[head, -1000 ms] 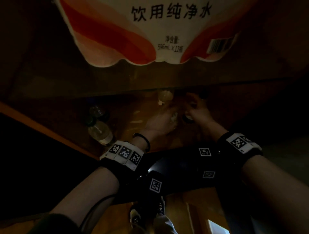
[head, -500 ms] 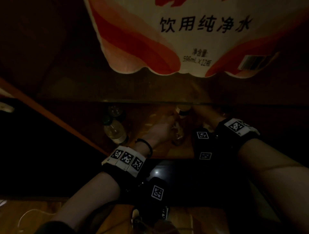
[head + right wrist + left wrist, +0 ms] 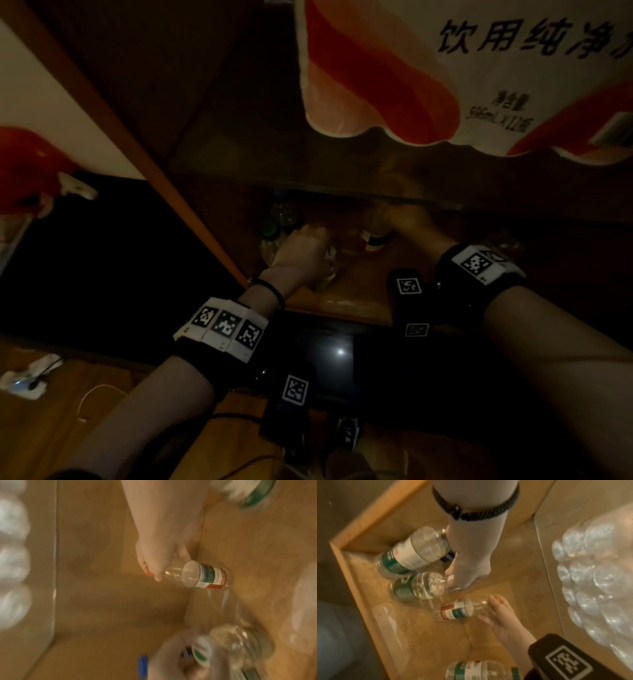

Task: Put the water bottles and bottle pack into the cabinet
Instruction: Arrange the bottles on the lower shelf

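Clear water bottles stand on the cabinet's wooden lower shelf [image 3: 488, 631]. My left hand [image 3: 462, 577] grips the neck of a green-labelled bottle [image 3: 418, 586], beside a second green-labelled bottle [image 3: 412, 553] in the corner. My right hand [image 3: 159, 563] pinches the red cap end of a small red-labelled bottle [image 3: 205, 576], which leans. In the head view the left hand [image 3: 305, 246] and right hand [image 3: 407, 219] reach under the glass shelf [image 3: 239, 161]. The shrink-wrapped bottle pack [image 3: 479, 68] sits on that glass shelf above them.
Another green-labelled bottle [image 3: 479, 670] stands near the shelf's front. A blue cap [image 3: 143, 665] shows by my left hand. The cabinet's side panel [image 3: 137, 150] bounds the left. A power strip [image 3: 24, 380] and cables lie on the floor.
My left hand has shifted left toward the green-labelled bottles. My right hand has reached deeper under the glass shelf with the red-labelled bottle. The head has swung left and closer.
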